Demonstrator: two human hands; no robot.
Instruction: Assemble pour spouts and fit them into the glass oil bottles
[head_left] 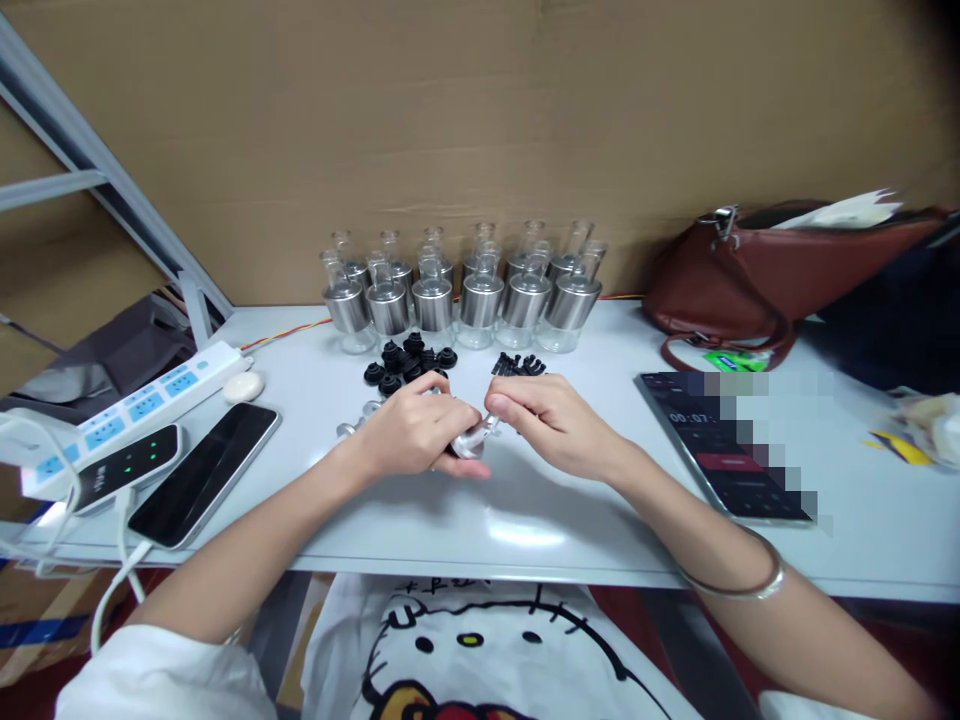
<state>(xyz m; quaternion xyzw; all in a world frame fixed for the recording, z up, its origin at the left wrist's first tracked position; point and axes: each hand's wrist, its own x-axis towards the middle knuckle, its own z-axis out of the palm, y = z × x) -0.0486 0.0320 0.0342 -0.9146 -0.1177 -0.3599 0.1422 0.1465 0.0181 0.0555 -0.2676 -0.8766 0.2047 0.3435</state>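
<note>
My left hand (412,428) is closed round a shiny silver metal cap (470,444), held just above the table. At its right side, my right hand (562,428) pinches a small part against the cap; the fingers hide most of it. Behind my left hand lies a heap of black ribbed stoppers (411,362), with a few silver metal pieces (346,430) partly covered by the hand. Small black levers (517,364) lie just beyond my right fingers. Further back, glass bottles with brushed metal sleeves (482,300) stand upright in two rows.
On the left are a white power strip (142,405), a phone (204,478), a dark charging device (127,468), cables and a white round case (244,387). To the right lie a tablet (712,450) and a brown handbag (817,270). A cardboard wall (487,120) closes the back.
</note>
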